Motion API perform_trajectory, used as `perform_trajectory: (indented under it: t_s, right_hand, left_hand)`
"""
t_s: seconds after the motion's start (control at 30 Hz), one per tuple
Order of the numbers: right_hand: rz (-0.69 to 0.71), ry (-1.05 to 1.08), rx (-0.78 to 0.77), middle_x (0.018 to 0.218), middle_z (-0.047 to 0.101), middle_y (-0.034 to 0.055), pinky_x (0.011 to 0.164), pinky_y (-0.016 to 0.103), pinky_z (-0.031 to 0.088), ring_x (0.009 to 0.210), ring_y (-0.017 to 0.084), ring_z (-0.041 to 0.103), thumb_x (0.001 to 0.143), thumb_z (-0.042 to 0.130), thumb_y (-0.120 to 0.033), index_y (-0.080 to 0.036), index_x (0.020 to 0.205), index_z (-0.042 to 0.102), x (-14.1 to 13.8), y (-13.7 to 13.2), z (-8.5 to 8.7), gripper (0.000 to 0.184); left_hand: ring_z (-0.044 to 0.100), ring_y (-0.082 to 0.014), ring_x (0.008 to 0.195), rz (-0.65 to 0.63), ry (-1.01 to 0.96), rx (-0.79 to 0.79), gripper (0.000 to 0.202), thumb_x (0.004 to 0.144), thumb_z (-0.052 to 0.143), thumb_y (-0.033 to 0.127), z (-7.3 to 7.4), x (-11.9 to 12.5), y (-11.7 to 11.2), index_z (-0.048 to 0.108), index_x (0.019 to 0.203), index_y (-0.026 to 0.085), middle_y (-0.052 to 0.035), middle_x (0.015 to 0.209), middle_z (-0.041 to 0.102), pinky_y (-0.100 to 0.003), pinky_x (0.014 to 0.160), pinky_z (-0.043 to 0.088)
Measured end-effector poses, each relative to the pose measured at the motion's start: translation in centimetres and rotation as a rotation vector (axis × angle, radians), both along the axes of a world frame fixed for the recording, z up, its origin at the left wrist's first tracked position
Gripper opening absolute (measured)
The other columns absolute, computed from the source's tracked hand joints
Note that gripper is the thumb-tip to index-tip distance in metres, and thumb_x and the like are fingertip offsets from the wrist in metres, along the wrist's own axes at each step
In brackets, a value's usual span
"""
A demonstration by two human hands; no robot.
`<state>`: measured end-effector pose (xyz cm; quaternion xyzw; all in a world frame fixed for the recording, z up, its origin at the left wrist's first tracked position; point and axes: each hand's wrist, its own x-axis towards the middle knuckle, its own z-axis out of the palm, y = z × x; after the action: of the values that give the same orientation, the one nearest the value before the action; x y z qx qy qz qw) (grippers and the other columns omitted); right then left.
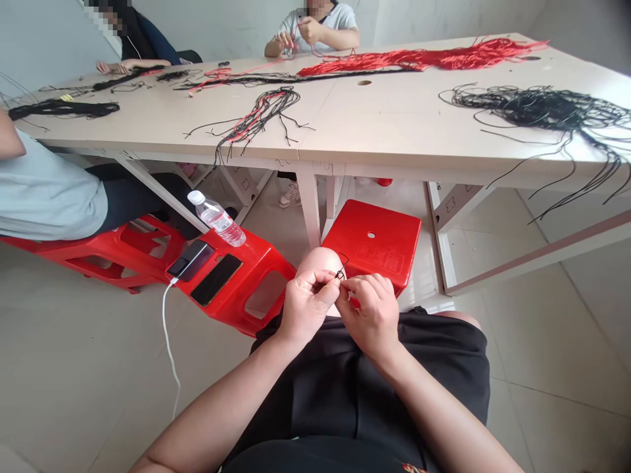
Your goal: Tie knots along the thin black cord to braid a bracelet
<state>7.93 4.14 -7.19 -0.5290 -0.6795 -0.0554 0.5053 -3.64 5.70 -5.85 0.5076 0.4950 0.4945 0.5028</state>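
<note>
Head view looks down past the person's black shorts (365, 387) toward a long pale table (345, 125), whose near edge runs well ahead of the hands. Red cords (424, 59) and black cords (542, 112) lie in long bundles across the tabletop, and the black strands droop over the right edge. A mixed red-and-black bundle (256, 118) sits near the middle of that near edge. Beyond the far edge, a seated co-worker's hands (298, 36) work among red cords, and other people sit at the left end.

A red plastic stool (372, 243) stands just beyond the person's bare knee (315, 263). A second red stool (236, 282) is to the left, near the left hand, carrying a water bottle (217, 219) and 2 phones (215, 279). A white charging cable (167, 335) drops from it to the tile floor (83, 374), which spreads to the left of the forearms.

Both forearms angle inward from the lower corners, bringing the hands together above the knee, elbows out of frame. The left hand (308, 305) and right hand (369, 309) nearly meet, with their fingertips pinched together on a small black cord loop (340, 272). That loop sits between them, just above the knee.
</note>
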Motion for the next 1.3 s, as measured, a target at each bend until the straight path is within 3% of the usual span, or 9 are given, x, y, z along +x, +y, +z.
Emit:
perform_trajectory:
  t_s: [0.1,0.3,0.53,0.7,0.83,1.13,1.3]
  right_hand:
    - [0.088,0.119,-0.092,0.060,0.058,-0.0009,0.060,0.027,0.040,0.057,0.012,0.050,0.079,0.057,-0.012,-0.018,0.067,0.053,0.3,-0.1,0.1,0.014]
    - [0.247,0.488,-0.423,0.060,0.056,-0.0028,0.055,0.024,0.044,0.056,0.010,0.051,0.076,0.057,-0.014,-0.020,0.067,0.054,1.0,-0.6,0.9,0.011]
    - [0.157,0.346,-0.162,0.075,0.054,0.0020,0.059,0.029,0.048,0.071,0.015,0.053,0.074,0.058,-0.011,-0.022,0.070,0.057,0.7,-1.2,0.7,0.012]
    - [0.218,0.443,-0.122,0.082,0.055,0.0025,0.063,0.030,0.053,0.075,0.014,0.059,0.073,0.055,-0.005,-0.021,0.069,0.051,0.6,-1.3,0.3,0.017]
    - [0.302,0.612,-0.179,0.084,0.054,0.0017,0.062,0.029,0.055,0.071,0.013,0.062,0.072,0.054,-0.004,-0.020,0.067,0.047,0.7,-1.2,0.0,0.018]
    - [0.463,0.998,-0.494,0.081,0.056,0.0009,0.057,0.027,0.055,0.060,0.010,0.058,0.074,0.062,-0.022,-0.019,0.075,0.052,1.2,-1.5,0.7,0.010]
    - [0.426,0.960,-0.580,0.083,0.060,0.0017,0.056,0.025,0.054,0.061,0.010,0.058,0.076,0.066,-0.029,-0.019,0.083,0.056,2.0,-2.5,0.5,0.015]
  left_hand:
    - [0.059,-0.0109,0.066,0.003,0.006,-0.009,0.009,0.074,0.067,0.025,-0.1,0.0,-0.1,0.066,0.069,0.018,0.0005,0.068,0.065,-0.021,0.065,0.048]
    - [0.059,-0.0106,0.063,0.017,-0.085,-0.097,0.009,0.070,0.069,0.025,-0.2,0.2,-0.2,0.065,0.066,0.017,0.0004,0.065,0.065,-0.023,0.064,0.049]
    - [0.059,-0.0102,0.060,0.017,-0.140,-0.142,0.012,0.068,0.071,0.026,-0.6,0.5,0.2,0.065,0.068,0.016,0.0001,0.065,0.066,-0.022,0.061,0.048]
    - [0.058,-0.0094,0.061,0.006,-0.062,-0.059,0.011,0.071,0.069,0.026,-0.7,0.5,0.3,0.065,0.068,0.016,0.0009,0.064,0.064,-0.022,0.063,0.048]
    - [0.060,-0.0113,0.065,0.002,-0.032,-0.033,0.012,0.072,0.069,0.027,-0.8,0.5,0.4,0.065,0.068,0.016,-0.0005,0.067,0.066,-0.025,0.068,0.050]
    - [0.061,-0.0118,0.064,0.049,0.021,-0.020,0.012,0.070,0.069,0.028,-0.9,0.3,0.7,0.065,0.069,0.017,0.0000,0.066,0.066,-0.024,0.066,0.050]
    - [0.061,-0.0115,0.066,0.080,-0.057,-0.059,0.014,0.068,0.071,0.028,-0.7,0.2,1.1,0.064,0.068,0.016,0.0004,0.064,0.065,-0.023,0.067,0.048]
